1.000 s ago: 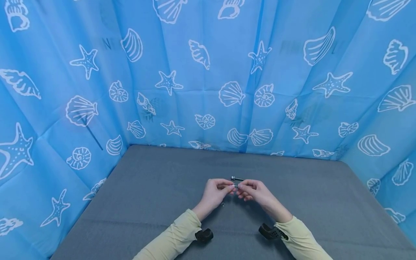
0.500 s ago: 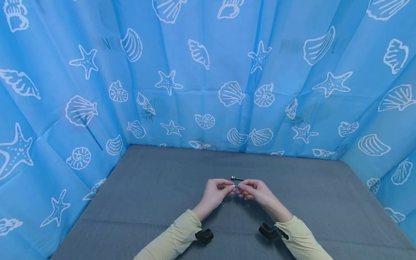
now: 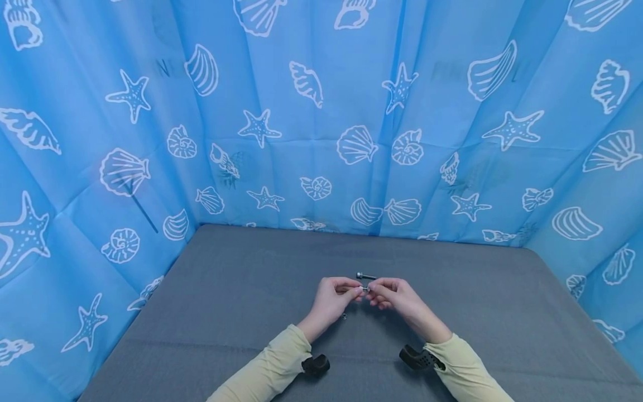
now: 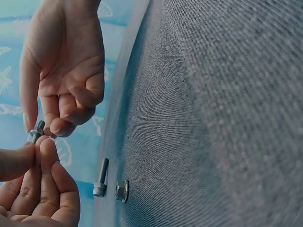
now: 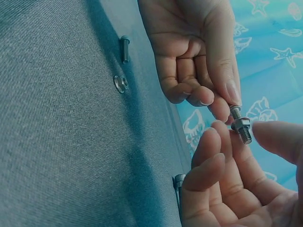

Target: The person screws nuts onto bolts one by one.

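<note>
Head view: with left hand (image 3: 330, 298), pinches the head end of a slim silver threaded metal bolt (image 5: 236, 113) between thumb and forefinger. With right hand (image 3: 399, 300), curls thumb and forefinger round a small silver flanged metal nut (image 5: 241, 124); can't tell how firmly. Has the nut partway along the held bolt, bare thread showing on both sides, per right wrist view. Holds both above a dark-grey fabric-covered table (image 3: 251, 290), bolt roughly level in head view. On table, just beyond the fingertips: a second silver metal bolt with round head (image 3: 366, 276), lying flat, head to the left. Nearer, beside the left wrist: a separate silver flanged nut (image 3: 344, 316). Near that nut, in right wrist view: a third metal bolt (image 5: 125, 50), also lying down. Wears pale-yellow long sleeves (image 3: 268, 363), with black wrist devices (image 3: 315, 364) at the cuffs. Behind table: bright-blue curtain (image 3: 311, 156) printed with white shells and starfish.
</note>
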Demonstrator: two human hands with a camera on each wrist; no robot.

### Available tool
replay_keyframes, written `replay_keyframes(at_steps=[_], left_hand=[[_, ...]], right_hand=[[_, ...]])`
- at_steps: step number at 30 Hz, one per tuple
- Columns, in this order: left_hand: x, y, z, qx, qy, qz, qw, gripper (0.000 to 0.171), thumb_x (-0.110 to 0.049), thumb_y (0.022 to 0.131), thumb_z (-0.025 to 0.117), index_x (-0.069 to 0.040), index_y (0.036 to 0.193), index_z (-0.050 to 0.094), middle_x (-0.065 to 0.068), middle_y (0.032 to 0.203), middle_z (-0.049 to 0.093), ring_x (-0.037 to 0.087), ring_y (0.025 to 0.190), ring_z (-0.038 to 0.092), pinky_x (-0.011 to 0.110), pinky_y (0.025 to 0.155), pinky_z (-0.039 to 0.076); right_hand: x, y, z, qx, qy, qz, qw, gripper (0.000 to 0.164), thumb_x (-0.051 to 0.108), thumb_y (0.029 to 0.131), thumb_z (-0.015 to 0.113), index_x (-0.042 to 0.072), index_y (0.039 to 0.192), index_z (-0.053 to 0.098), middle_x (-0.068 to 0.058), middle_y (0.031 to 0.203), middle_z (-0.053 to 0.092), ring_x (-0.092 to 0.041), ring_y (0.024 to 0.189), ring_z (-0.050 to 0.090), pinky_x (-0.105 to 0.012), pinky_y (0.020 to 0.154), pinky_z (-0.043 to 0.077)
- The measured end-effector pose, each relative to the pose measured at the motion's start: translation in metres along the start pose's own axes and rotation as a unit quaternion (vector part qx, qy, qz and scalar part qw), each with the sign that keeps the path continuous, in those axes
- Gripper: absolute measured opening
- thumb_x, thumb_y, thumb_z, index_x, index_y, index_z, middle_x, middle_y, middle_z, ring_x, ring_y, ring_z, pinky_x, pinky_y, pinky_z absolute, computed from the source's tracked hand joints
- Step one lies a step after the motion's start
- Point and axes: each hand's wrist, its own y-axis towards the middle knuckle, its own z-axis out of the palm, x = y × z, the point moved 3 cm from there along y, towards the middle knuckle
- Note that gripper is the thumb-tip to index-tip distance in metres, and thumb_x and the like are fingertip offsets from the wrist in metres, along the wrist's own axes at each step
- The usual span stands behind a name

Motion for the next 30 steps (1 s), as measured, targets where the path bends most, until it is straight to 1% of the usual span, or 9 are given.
replay_keyframes(at_steps=[3,6,9,13,17,22,24,28,30], left_hand=[[0.0000,-0.0007,-0.0004,0.000,-0.004,0.001,1.0000,0.012,-0.011,0.090,0.068,-0.002,0.096,0.073,0.002,0.083,0.072,0.026,0.081,0.070,0.033,0.072,0.057],[-0.0003,-0.0011,-0.0006,-0.001,-0.013,0.002,0.9999,0.012,-0.009,0.089,0.068,-0.001,0.096,0.073,0.004,0.083,0.072,0.028,0.082,0.070,0.034,0.073,0.058],[-0.0001,-0.0011,-0.0005,-0.002,-0.014,0.003,0.9999,0.010,-0.008,0.089,0.068,-0.002,0.095,0.073,0.004,0.082,0.072,0.029,0.081,0.070,0.035,0.073,0.058],[0.0008,-0.0009,0.0003,-0.004,-0.011,0.008,0.9999,0.010,-0.008,0.089,0.068,-0.001,0.094,0.073,0.006,0.082,0.072,0.030,0.081,0.070,0.037,0.072,0.058],[0.0009,-0.0006,0.0009,-0.005,-0.016,0.008,0.9998,0.009,-0.007,0.088,0.069,-0.001,0.093,0.073,0.008,0.082,0.072,0.031,0.081,0.070,0.039,0.073,0.057],[-0.0001,-0.0008,0.0007,-0.002,-0.013,0.001,0.9999,0.010,-0.008,0.089,0.068,-0.002,0.095,0.073,0.005,0.082,0.072,0.026,0.080,0.070,0.038,0.073,0.057],[-0.0007,-0.0007,0.0005,-0.001,-0.012,-0.002,0.9999,0.011,-0.009,0.089,0.068,-0.002,0.095,0.073,0.003,0.081,0.072,0.024,0.079,0.070,0.039,0.074,0.057],[-0.0013,0.0004,0.0005,-0.003,-0.012,-0.003,0.9999,0.010,-0.009,0.088,0.069,-0.002,0.094,0.073,0.003,0.080,0.072,0.021,0.077,0.070,0.044,0.076,0.057],[-0.0012,0.0009,0.0005,-0.003,-0.013,-0.002,0.9999,0.009,-0.009,0.089,0.069,-0.003,0.094,0.073,0.003,0.080,0.072,0.019,0.076,0.070,0.045,0.076,0.056]], right_hand=[[-0.0009,0.0000,0.0005,0.003,0.006,0.000,1.000,0.036,0.022,0.099,0.055,-0.011,0.113,0.057,-0.012,0.091,0.067,-0.014,0.077,0.063,-0.028,0.066,0.054],[-0.0012,0.0000,0.0006,0.007,0.004,-0.009,1.000,0.035,0.019,0.097,0.058,-0.011,0.114,0.054,-0.011,0.091,0.066,-0.015,0.078,0.063,-0.029,0.066,0.054],[-0.0007,0.0000,0.0009,0.014,-0.007,-0.016,1.000,0.033,0.018,0.096,0.060,-0.010,0.113,0.055,-0.013,0.093,0.067,-0.017,0.079,0.063,-0.030,0.067,0.054],[-0.0014,0.0003,0.0017,0.015,-0.006,0.002,1.000,0.033,0.024,0.098,0.057,-0.008,0.109,0.058,-0.015,0.093,0.066,-0.017,0.078,0.063,-0.030,0.067,0.053],[-0.0030,0.0011,0.0017,0.007,0.011,0.017,1.000,0.036,0.027,0.099,0.054,-0.006,0.111,0.058,-0.013,0.092,0.066,-0.015,0.077,0.063,-0.030,0.067,0.054],[-0.0033,0.0013,0.0008,0.014,-0.004,0.000,1.000,0.035,0.021,0.097,0.059,-0.008,0.115,0.055,-0.014,0.094,0.066,-0.017,0.079,0.063,-0.032,0.069,0.054],[-0.0030,0.0014,0.0006,0.015,-0.013,-0.003,1.000,0.035,0.022,0.096,0.060,-0.008,0.113,0.057,-0.015,0.095,0.066,-0.017,0.079,0.063,-0.033,0.070,0.054],[-0.0033,0.0027,0.0000,0.009,-0.007,0.014,1.000,0.034,0.029,0.098,0.056,-0.004,0.108,0.060,-0.014,0.094,0.067,-0.016,0.079,0.063,-0.032,0.070,0.055],[-0.0031,0.0030,-0.0005,0.006,0.001,0.017,1.000,0.033,0.029,0.098,0.056,-0.003,0.108,0.060,-0.013,0.093,0.067,-0.016,0.078,0.064,-0.032,0.069,0.055]])
